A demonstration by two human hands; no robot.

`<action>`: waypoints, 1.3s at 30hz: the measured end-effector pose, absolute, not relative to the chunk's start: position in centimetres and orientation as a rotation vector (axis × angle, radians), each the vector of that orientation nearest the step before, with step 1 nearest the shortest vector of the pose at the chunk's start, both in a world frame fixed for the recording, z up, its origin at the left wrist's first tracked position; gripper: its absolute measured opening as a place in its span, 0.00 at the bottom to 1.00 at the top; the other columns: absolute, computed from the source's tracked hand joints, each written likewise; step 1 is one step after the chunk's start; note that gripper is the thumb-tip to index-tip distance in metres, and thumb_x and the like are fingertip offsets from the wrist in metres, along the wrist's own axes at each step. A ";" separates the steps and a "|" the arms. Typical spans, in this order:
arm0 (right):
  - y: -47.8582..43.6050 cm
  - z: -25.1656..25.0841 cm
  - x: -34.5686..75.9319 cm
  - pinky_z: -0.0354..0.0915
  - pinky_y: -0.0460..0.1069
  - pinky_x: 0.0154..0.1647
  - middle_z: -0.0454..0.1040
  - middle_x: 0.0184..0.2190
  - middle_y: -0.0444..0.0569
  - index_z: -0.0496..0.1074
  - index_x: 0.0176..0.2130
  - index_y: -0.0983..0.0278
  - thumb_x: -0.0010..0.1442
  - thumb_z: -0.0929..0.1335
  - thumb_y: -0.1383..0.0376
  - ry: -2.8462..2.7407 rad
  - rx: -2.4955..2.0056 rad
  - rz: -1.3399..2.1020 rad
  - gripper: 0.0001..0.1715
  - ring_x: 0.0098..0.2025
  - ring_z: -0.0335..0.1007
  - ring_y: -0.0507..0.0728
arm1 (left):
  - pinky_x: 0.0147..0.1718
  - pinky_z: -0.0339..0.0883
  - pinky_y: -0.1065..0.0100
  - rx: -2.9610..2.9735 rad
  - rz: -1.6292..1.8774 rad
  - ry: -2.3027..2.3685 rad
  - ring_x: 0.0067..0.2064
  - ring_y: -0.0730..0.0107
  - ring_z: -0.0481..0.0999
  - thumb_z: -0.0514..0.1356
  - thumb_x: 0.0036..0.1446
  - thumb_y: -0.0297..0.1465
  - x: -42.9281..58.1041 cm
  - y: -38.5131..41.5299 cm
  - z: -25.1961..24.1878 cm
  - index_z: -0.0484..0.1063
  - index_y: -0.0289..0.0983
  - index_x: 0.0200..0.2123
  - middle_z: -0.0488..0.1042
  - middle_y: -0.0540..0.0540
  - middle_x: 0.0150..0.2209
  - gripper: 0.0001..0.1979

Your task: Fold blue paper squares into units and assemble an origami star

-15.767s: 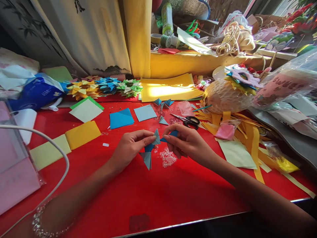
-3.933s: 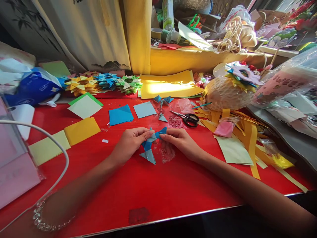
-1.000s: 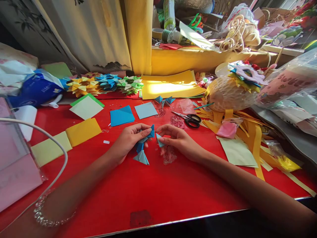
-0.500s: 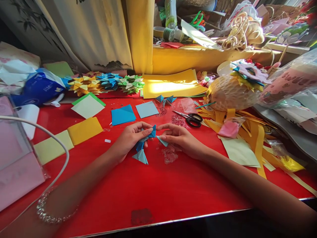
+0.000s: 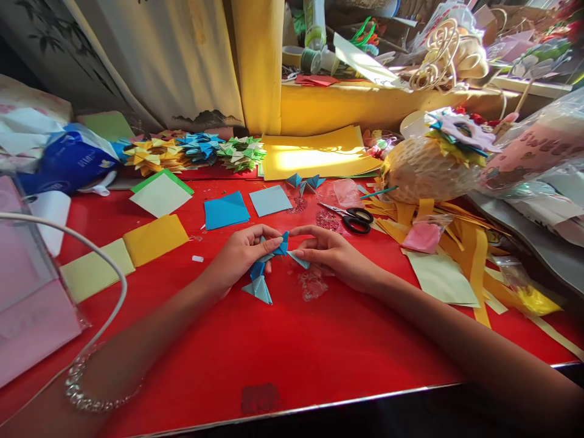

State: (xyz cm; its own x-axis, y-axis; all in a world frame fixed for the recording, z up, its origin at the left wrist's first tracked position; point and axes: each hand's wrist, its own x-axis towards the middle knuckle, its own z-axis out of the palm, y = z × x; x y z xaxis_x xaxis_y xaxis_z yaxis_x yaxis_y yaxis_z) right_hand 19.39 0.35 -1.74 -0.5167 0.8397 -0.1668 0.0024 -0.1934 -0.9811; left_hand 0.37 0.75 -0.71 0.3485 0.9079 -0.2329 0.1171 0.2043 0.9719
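My left hand (image 5: 239,255) pinches a chain of folded blue paper units (image 5: 261,275) that hangs down to the red table (image 5: 292,353). My right hand (image 5: 331,252) pinches a single light blue folded triangle (image 5: 300,260), its tip close to the dark blue end of the chain. Both hands hover low over the table's middle. A patch of clear glitter (image 5: 312,286) lies just below my right hand.
Blue paper squares (image 5: 227,210) and yellow and green sheets (image 5: 155,234) lie to the left. Scissors (image 5: 349,219) sit behind my right hand. Folded paper stars (image 5: 196,152) line the back. Yellow strips, plastic bags and a woven ball (image 5: 426,176) crowd the right.
My right hand now holds a loose light blue triangle and has brought it closer to the chain's end. The chain in my left hand has barely moved.
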 end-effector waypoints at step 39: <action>0.5 -1.7 19.4 0.49 0.40 0.16 0.66 0.26 0.41 0.64 0.45 0.62 0.53 0.68 0.62 -1.447 -1.018 1.786 0.20 0.19 0.55 0.43 | 0.15 0.60 0.79 1.233 0.744 1.079 0.19 0.80 0.69 0.61 0.50 0.39 0.3 0.7 -0.8 0.68 0.36 0.34 0.73 0.51 0.27 0.13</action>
State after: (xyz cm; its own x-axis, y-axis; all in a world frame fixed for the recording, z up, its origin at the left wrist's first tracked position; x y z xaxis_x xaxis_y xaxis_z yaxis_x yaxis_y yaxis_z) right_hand 19.40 0.46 -1.72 -0.5128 0.8389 -0.1824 0.0047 -0.2097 -0.9778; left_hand 0.35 0.68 -0.78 0.3496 0.9065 -0.2367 0.1013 0.2146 0.9714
